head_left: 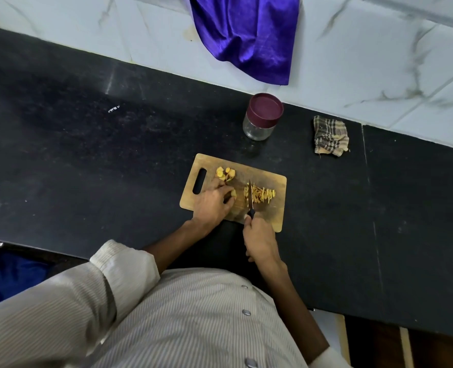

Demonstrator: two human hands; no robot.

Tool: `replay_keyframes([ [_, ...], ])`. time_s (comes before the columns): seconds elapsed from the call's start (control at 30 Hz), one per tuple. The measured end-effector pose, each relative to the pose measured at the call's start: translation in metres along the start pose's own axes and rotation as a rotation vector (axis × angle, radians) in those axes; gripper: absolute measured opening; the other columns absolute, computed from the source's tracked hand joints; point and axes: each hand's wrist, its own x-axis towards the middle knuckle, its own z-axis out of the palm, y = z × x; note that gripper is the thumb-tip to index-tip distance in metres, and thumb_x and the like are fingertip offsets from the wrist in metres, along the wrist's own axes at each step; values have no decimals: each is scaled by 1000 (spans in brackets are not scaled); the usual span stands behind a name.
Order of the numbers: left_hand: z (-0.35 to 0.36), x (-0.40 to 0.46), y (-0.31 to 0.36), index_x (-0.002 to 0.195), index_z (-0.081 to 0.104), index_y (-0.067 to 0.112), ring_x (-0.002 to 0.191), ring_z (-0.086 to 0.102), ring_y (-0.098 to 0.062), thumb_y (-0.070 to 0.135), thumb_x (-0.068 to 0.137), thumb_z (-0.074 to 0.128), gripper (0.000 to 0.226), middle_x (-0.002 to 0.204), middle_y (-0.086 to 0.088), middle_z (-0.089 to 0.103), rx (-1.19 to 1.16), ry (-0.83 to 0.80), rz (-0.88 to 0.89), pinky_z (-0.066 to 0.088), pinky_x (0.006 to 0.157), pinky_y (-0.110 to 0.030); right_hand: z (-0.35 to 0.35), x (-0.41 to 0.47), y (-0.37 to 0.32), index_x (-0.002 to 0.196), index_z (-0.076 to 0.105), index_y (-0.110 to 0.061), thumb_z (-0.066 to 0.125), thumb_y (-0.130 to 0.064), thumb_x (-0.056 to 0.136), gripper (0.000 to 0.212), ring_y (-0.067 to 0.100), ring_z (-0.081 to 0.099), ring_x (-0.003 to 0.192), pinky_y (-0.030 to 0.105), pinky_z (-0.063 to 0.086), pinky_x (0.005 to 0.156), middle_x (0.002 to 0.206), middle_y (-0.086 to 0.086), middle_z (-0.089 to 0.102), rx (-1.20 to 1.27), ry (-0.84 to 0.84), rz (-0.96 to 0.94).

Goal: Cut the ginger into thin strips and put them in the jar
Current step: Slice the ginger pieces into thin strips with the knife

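Note:
A wooden cutting board (278,208) lies on the black counter. Thin ginger strips (262,195) are piled on its right half, and several ginger slices (225,174) sit near the handle slot. My left hand (212,204) rests on the board with fingers curled round a ginger piece (232,193). My right hand (259,241) grips the dark handle of a knife (251,193), whose blade stands among the strips. A glass jar (259,126) with a maroon lid on it stands beyond the board.
A folded checked cloth (331,136) lies right of the jar. A purple fabric (246,35) hangs over the white marble wall behind. The black counter (87,155) stretches left and right, with its front edge near my body.

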Motion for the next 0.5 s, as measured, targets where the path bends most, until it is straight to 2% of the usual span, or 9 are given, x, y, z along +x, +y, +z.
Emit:
replay_keyframes([
  [0.2, 1, -1, -7, 119, 65, 12, 96, 60, -23, 24, 91, 61, 31, 119, -7, 56, -80, 8, 57, 53, 78, -41, 8, 1, 0, 114, 51, -11, 35, -37, 105, 32, 36, 69, 86, 56, 58, 75, 97, 16, 66, -41, -76, -14],
  [0.5, 3, 0, -9, 118, 67, 13, 94, 59, -18, 21, 90, 63, 29, 116, -4, 55, -91, 24, 59, 53, 75, -33, 11, 5, -5, 112, 51, -9, 35, -33, 106, 30, 34, 69, 84, 54, 59, 74, 96, 15, 65, -88, -105, -46],
])
